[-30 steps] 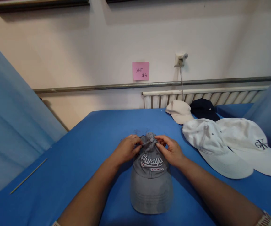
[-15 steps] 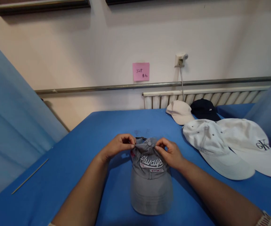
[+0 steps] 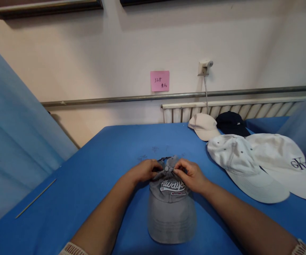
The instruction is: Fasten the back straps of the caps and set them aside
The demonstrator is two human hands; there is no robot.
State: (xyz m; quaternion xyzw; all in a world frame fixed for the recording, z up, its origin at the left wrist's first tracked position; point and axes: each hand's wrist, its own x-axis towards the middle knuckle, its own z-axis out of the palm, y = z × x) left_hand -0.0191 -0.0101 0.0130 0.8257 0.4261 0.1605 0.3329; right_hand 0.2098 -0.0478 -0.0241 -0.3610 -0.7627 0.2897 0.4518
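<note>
A grey baseball cap (image 3: 172,209) with white "Always" lettering lies on the blue-covered table, its brim toward me. At the left of its crown, my left hand (image 3: 146,170) is closed on the fabric, with the fingertips partly hidden behind the cap. On the opposite side, my right hand (image 3: 191,174) pinches the crown close to the top button between thumb and fingers. The crown is creased and sunken between the two hands. The cap's back strap shows beyond the button.
To the right lie a pale cap (image 3: 238,163), a white cap with dark letters (image 3: 277,152), a cream cap (image 3: 204,125) and a navy cap (image 3: 231,123). A thin stick (image 3: 35,199) rests at the left edge of the blue table cover (image 3: 121,141). Behind stands a radiator (image 3: 184,111).
My left hand has shifted right and inward over the crown, its fingers now less visible. The crown has sunk and creased more. My right hand keeps its pinch near the button.
</note>
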